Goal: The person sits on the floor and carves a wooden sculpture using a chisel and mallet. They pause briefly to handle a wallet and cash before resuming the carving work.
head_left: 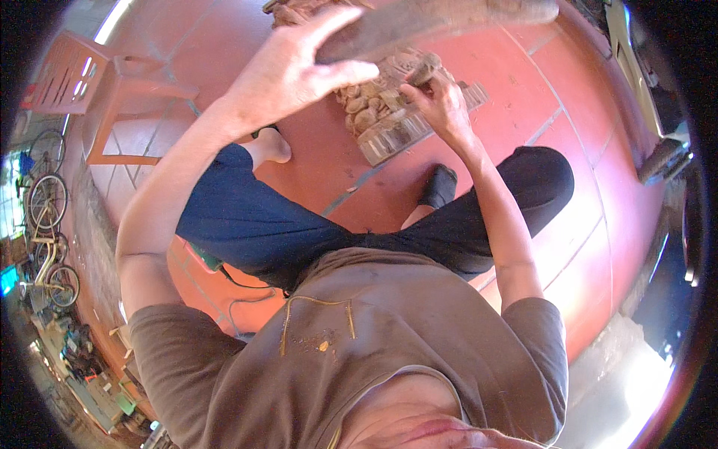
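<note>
At the top, my left hand [292, 75] is raised with its thumb and fingers around the near end of a long, smooth wooden club [449, 22]. The club reaches across to the right above the floor. Below it lies a carved wood panel [374, 105] with knobbly relief and a ribbed edge. My right hand [445, 108] is over the panel's right part, closed around a short, stubby grey-brown piece [424, 69]. What that piece is, or whether it extends down to the carving, I cannot make out. The club hides part of the panel.
My feet [273, 146] are on either side of the panel on red floor tiles [523, 82]. An orange plastic chair [123, 112] stands at the left. Beyond it are bicycles [48, 202]. A dark cable [247, 284] lies beside my left thigh. Small chips are scattered about.
</note>
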Action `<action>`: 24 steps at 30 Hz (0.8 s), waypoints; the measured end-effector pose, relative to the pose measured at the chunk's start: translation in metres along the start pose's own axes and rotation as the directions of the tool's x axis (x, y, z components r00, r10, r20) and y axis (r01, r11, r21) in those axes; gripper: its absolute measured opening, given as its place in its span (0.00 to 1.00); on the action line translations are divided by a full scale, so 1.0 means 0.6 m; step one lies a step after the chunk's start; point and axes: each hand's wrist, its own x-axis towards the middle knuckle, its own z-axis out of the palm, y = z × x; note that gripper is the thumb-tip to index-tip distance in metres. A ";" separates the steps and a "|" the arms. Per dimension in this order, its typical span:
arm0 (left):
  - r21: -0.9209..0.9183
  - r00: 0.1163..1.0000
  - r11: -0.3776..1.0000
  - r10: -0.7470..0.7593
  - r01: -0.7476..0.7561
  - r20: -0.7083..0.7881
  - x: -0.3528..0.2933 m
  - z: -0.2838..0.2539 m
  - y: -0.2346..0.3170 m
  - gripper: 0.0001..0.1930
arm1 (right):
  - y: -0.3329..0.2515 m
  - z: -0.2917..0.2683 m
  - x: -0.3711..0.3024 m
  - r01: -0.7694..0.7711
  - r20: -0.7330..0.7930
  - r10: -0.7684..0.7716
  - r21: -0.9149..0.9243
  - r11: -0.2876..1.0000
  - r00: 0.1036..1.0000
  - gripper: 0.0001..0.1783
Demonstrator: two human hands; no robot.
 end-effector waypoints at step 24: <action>0.092 0.927 0.989 -0.138 0.112 0.350 0.022 -0.003 -0.015 0.34 | 0.002 0.004 0.003 0.032 0.004 -0.033 0.081 0.996 0.999 0.14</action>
